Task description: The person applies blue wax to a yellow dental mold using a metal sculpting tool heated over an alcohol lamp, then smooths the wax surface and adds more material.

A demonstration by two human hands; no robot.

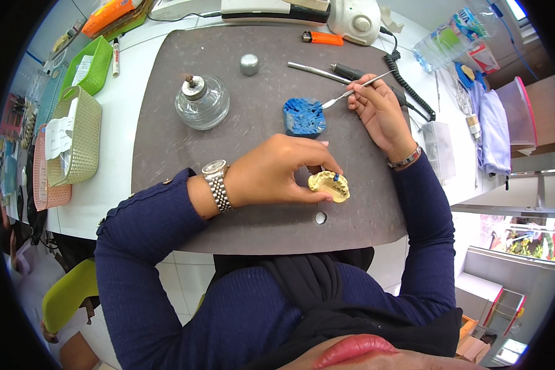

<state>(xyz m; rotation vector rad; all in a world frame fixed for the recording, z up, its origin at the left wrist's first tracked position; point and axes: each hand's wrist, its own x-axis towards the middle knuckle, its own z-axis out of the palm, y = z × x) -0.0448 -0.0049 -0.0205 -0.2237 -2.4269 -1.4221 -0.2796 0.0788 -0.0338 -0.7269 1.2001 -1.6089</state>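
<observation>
My left hand (277, 169) pinches a pale yellow plaster dental model (328, 186) between thumb and fingers, above the near part of the grey-brown mat. A small blue patch of wax sits on the model's far edge, and there is handwriting on its face. Farther right, my right hand (379, 111) grips a thin metal wax carving tool (345, 95). The tool's flat blade end is at the right edge of a blue wax block (303, 117), which looks carved and rough on top. Whether blade and block touch, I cannot tell.
On the mat (259, 231) stand a glass spirit burner (202, 102), its metal cap (249, 65), an orange lighter (322, 38), a metal rod (317, 72) and a black corded handpiece (346, 71). Baskets (80, 135) line the left; a plastic bottle (450, 43) lies at the right.
</observation>
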